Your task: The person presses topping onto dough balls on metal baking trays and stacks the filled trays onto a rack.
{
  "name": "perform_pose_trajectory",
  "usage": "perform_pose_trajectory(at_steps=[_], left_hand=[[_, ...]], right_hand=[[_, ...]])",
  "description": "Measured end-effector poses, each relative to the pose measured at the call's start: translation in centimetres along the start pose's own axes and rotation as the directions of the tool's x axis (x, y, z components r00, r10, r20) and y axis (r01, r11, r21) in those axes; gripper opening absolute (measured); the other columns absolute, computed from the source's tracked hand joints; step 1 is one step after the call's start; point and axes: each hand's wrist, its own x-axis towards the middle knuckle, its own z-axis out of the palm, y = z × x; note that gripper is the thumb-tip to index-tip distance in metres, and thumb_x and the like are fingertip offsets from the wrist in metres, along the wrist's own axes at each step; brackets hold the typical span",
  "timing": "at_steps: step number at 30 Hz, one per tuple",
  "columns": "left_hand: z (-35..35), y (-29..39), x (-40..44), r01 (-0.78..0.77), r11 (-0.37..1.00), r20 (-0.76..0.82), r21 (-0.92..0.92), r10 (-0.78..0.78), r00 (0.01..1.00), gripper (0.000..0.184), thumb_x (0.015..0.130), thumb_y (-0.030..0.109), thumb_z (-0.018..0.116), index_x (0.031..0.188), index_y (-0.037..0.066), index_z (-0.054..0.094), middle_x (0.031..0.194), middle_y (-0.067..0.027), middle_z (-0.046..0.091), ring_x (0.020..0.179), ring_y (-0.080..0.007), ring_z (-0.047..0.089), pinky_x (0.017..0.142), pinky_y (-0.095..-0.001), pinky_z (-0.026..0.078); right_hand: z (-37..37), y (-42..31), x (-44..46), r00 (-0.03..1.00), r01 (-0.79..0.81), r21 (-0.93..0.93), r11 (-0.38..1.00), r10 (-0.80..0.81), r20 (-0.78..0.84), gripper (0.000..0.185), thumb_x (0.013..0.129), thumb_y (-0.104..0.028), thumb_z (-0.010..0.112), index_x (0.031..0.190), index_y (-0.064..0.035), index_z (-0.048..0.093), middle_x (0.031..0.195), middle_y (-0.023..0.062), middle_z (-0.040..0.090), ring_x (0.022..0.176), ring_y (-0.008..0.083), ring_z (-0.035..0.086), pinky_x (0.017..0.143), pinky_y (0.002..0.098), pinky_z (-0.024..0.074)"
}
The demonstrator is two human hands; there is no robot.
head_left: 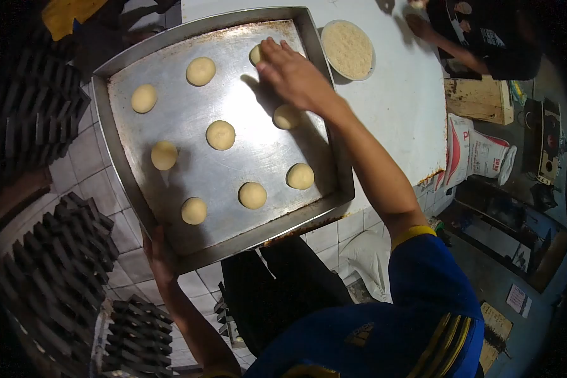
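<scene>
A large metal baking tray (189, 165) with raised sides carries several round, pale dough balls, among them one in the middle (220, 135). My left hand (161, 257) grips the tray's side at the near left corner; its fingers are partly hidden by the rim. Over the far right part of the tray, my right hand (294, 75) is stretched out, palm down. Its fingers partly cover the far right dough ball (256, 55); whether they touch it I cannot tell. Another dough ball (286, 117) lies just below my right wrist.
The tray rests partly on a white table (390, 120), where a bowl of pale crumbs (348, 50) stands beside it. Across the table is another person's arm (453, 50). Stacked dark slatted racks (57, 258) stand at the left. Printed sacks (475, 154) are at the right.
</scene>
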Motion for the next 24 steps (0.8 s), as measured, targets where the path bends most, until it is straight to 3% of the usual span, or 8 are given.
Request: perform_pose_trajectory(at_steps=[1,3,6,13,19,21,23,24], left_hand=[[0.0,0.1,0.0,-0.003,1.000,-0.003,0.000,0.003,1.000,0.065,0.105,0.034,0.062,0.157,0.000,0.044,0.146,-0.0097,0.056,0.131,-0.0220,0.052,0.113,-0.0367,0.038],[0.1,0.2,-0.2,0.017,1.000,-0.022,0.001,-0.017,1.000,0.065,0.105,0.033,0.063,0.158,-0.001,0.044,0.146,-0.0096,0.056,0.130,-0.0223,0.052,0.113,-0.0368,0.038],[0.0,0.0,-0.2,0.055,0.998,-0.051,-0.030,-0.056,0.997,0.065,0.105,0.032,0.063,0.158,0.000,0.044,0.147,-0.0101,0.056,0.132,-0.0221,0.051,0.115,-0.0362,0.036],[-0.5,-0.3,-0.1,0.011,0.993,0.074,-0.114,-0.002,0.997,0.066,0.106,0.029,0.062,0.161,0.000,0.039,0.152,-0.0115,0.053,0.138,-0.0226,0.049,0.118,-0.0357,0.033],[-0.8,-1.0,-0.1,0.029,0.998,-0.007,-0.058,-0.029,1.000,0.067,0.106,0.030,0.063,0.161,0.000,0.039,0.153,-0.0111,0.052,0.137,-0.0225,0.049,0.118,-0.0350,0.034],[-1.9,-2.4,0.3,-0.021,0.995,-0.026,0.100,0.024,0.999,0.069,0.105,0.031,0.064,0.161,-0.001,0.039,0.153,-0.0114,0.052,0.137,-0.0219,0.050,0.117,-0.0348,0.035],[-1.9,-2.5,0.2,-0.011,0.998,-0.042,0.066,0.014,0.999,0.070,0.104,0.032,0.065,0.161,-0.001,0.039,0.152,-0.0113,0.053,0.136,-0.0216,0.050,0.117,-0.0350,0.035],[-1.6,-2.2,0.1,0.010,1.000,-0.059,-0.021,-0.011,0.998,0.071,0.104,0.032,0.065,0.161,-0.001,0.039,0.151,-0.0111,0.054,0.136,-0.0214,0.050,0.116,-0.0352,0.036]], right_hand=[[-1.7,0.8,0.6,0.989,-0.113,0.229,0.967,0.086,0.124,0.051,0.108,-0.037,0.058,0.147,-0.0042,0.058,0.145,0.0221,0.062,0.136,0.0392,0.057,0.114,0.0455,0.0455],[-4.9,3.3,1.0,0.989,-0.084,0.117,0.990,0.097,-0.115,0.039,0.103,-0.021,0.065,0.140,-0.0084,0.065,0.127,0.0211,0.071,0.116,0.0401,0.067,0.103,0.0469,0.0524],[-7.6,8.2,0.7,0.972,-0.161,-0.227,0.961,0.115,-0.203,0.029,0.093,-0.024,0.072,0.119,-0.0118,0.078,0.103,0.0172,0.077,0.094,0.0386,0.070,0.086,0.0480,0.0572],[-7.5,11.4,-0.1,0.982,-0.182,-0.313,0.932,0.189,-0.009,0.024,0.093,-0.027,0.071,0.108,-0.0135,0.082,0.094,0.0158,0.078,0.092,0.0368,0.071,0.081,0.0470,0.0591],[-6.7,12.3,0.2,0.982,-0.183,-0.288,0.940,0.187,-0.014,0.025,0.095,-0.029,0.070,0.109,-0.0107,0.082,0.094,0.0195,0.077,0.089,0.0391,0.072,0.080,0.0483,0.0592],[-7.0,11.8,0.2,0.975,-0.203,-0.292,0.935,0.221,0.028,0.025,0.096,-0.028,0.070,0.109,-0.0103,0.082,0.096,0.0208,0.077,0.090,0.0401,0.072,0.081,0.0470,0.0594],[-8.1,11.4,0.5,0.896,-0.442,-0.058,0.895,0.444,0.027,0.030,0.098,-0.030,0.070,0.113,-0.0066,0.081,0.101,0.0205,0.079,0.095,0.0333,0.076,0.083,0.0414,0.0593],[-8.3,12.9,0.2,0.902,-0.428,0.103,0.898,0.431,-0.012,0.033,0.096,-0.030,0.074,0.114,-0.0030,0.080,0.099,0.0160,0.079,0.096,0.0239,0.074,0.084,0.0369,0.0573]])
